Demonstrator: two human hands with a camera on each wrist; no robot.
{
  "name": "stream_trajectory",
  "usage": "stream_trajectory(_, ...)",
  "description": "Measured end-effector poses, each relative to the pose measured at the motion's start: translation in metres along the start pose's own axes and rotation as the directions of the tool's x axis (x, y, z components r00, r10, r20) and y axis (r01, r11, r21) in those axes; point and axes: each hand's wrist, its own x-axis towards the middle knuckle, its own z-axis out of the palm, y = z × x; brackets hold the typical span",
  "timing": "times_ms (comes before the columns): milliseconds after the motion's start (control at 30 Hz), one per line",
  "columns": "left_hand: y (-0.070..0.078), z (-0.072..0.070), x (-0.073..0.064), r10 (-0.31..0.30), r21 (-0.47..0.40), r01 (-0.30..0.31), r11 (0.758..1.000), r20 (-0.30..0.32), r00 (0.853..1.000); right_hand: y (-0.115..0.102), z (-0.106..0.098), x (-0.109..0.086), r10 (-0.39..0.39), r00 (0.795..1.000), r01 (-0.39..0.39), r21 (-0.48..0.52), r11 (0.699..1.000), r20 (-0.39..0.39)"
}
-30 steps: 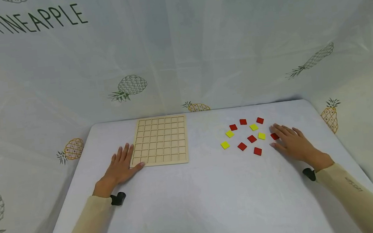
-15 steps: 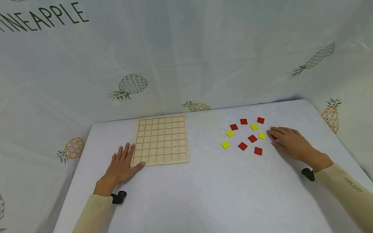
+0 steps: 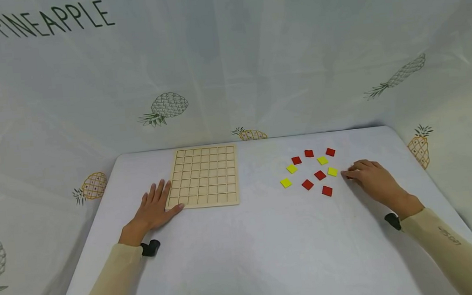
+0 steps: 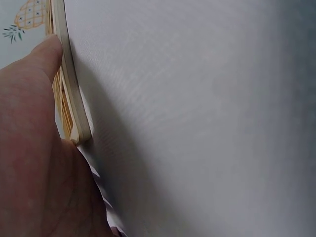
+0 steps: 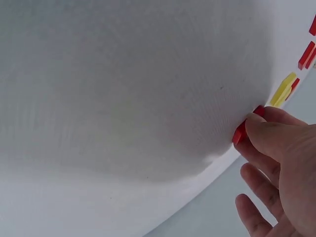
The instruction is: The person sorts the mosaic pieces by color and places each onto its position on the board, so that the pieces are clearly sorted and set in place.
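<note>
My left hand [image 3: 150,211] lies spread at the lower left corner of a wooden grid board [image 3: 205,178]. Its thumb rests on the board's near edge, and the fingers lie along the left side. In the right wrist view, my right hand [image 5: 284,153] pinches a red square tile [image 5: 240,132] between thumb and fingers, close to the tabletop. That tile is hidden under the hand in the head view. Just left of the right hand lies a yellow tile [image 3: 332,172]. More loose tiles are scattered beyond it, among them a red tile [image 3: 327,191] and a yellow tile [image 3: 286,183].
A white cloth covers the table [image 3: 246,259]. Behind it hangs a pale curtain [image 3: 229,73] printed with pineapples, which also runs down both sides. Bare cloth lies between the board and the tiles, and along the front.
My right hand's spread fingers have drawn together over the rightmost red tile and now pinch it. The left hand has stayed on the board. The head view has shifted slightly.
</note>
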Motion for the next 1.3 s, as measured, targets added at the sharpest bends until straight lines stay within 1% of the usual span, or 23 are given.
stream_trajectory(167,-0.003,0.002,0.002,-0.002,0.002,0.002,1.000,0.001,1.000,0.000,-0.002,0.001,0.012,1.000,-0.012,0.005,1.000,0.016)
stream_trajectory(367,-0.006,0.005,0.003,-0.001,0.001,0.001,1.000,-0.008,1.000,0.002,-0.002,-0.001,-0.012,1.000,0.012,-0.014,1.000,-0.006)
stream_trajectory(500,-0.006,0.006,0.002,-0.004,0.003,0.004,1.000,-0.008,1.000,0.002,-0.002,-0.004,-0.025,1.000,0.025,-0.022,0.999,-0.014)
stream_trajectory(667,-0.004,0.004,0.002,0.000,-0.008,0.000,1.000,-0.010,1.000,0.002,-0.006,-0.004,-0.011,1.000,0.010,-0.034,0.999,-0.014)
stream_trajectory(767,-0.003,0.003,0.003,-0.004,-0.003,0.004,1.000,-0.006,1.000,0.001,-0.012,-0.001,-0.021,0.999,0.019,-0.030,0.999,-0.049)
stream_trajectory(867,-0.002,0.002,0.002,-0.010,0.002,0.010,1.000,-0.004,1.000,0.000,-0.018,0.003,-0.062,0.991,0.060,-0.016,0.998,-0.118)
stream_trajectory(933,-0.002,0.001,0.002,-0.013,0.003,0.013,1.000,-0.004,1.000,-0.003,-0.022,0.008,-0.090,0.983,0.090,-0.006,0.996,-0.158)
stream_trajectory(1000,-0.001,0.000,0.001,-0.013,0.004,0.013,1.000,-0.003,1.000,-0.009,-0.026,0.013,-0.110,0.977,0.113,0.006,0.994,-0.182)
stream_trajectory(1200,0.001,-0.001,0.001,-0.008,-0.006,0.008,1.000,0.000,1.000,-0.034,-0.034,0.033,-0.131,0.976,0.138,0.028,0.990,-0.175)
stream_trajectory(1300,0.007,-0.005,-0.002,-0.015,-0.008,0.015,1.000,0.014,1.000,-0.048,-0.036,0.045,-0.154,0.972,0.162,0.030,0.986,-0.180)
